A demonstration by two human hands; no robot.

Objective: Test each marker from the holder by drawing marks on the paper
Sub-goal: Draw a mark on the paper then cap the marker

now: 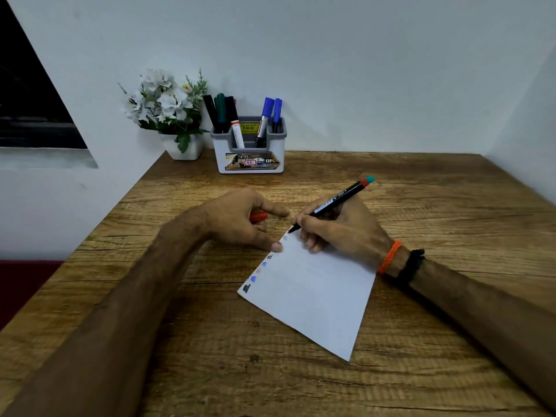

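Note:
A white sheet of paper (pixel 313 296) lies on the wooden table, with several small coloured marks along its left edge. My right hand (pixel 340 230) grips a black marker (pixel 334 203) whose tip touches the paper's far corner. My left hand (pixel 237 219) holds a red cap (pixel 258 217) in its curled fingers, and one fingertip presses on the paper's left edge. The grey and white holder (pixel 249 159) stands at the back with black, green and blue markers (pixel 264 118) upright in it.
A white pot of artificial flowers (pixel 168 109) stands left of the holder against the wall. The table's left edge runs diagonally beside my left forearm. Walls close in the table at the back and right.

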